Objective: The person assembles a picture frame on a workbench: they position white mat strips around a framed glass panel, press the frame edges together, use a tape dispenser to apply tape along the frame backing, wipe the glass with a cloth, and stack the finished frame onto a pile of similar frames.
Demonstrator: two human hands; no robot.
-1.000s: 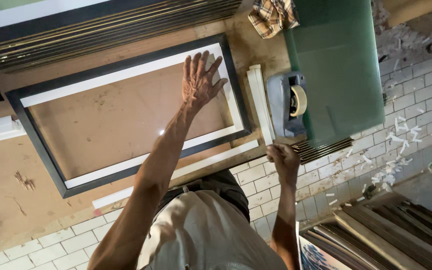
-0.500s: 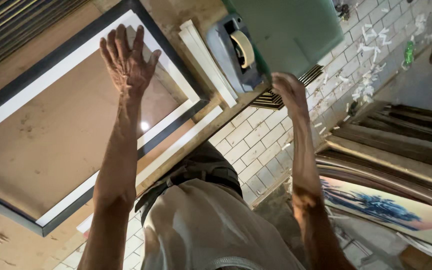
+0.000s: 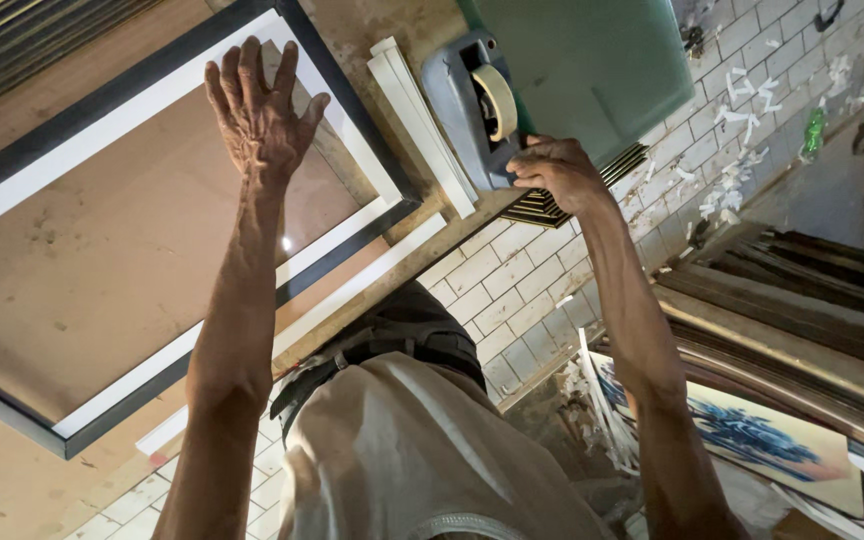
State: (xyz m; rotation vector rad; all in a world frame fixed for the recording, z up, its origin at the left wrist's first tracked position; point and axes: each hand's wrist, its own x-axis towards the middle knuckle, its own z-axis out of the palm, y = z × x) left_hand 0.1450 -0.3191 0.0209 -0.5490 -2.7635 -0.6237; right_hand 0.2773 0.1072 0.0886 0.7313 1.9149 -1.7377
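Left hand [image 3: 257, 110] in the upper left of the frame, spread wide and flat, fingers apart, palm pressed on the glass of a picture frame [image 3: 12, 195]. Frame dark-edged with a white inner border, lying on a brown worktable [image 3: 12, 490] and filling most of the left half. Right hand [image 3: 552, 170] at upper centre, fingers curled narrow against the lower edge of a grey tape dispenser [image 3: 457, 95]; a full grip impossible to tell. Roll of tan tape [image 3: 497, 100] seated in the dispenser. White strips [image 3: 422, 125] just left of the dispenser, between it and the frame. Green sheet [image 3: 592, 60] at top right, beside the dispenser. Stacked frame mouldings [image 3: 792, 290] at the right edge, a blue-and-white print [image 3: 752, 440] below them.
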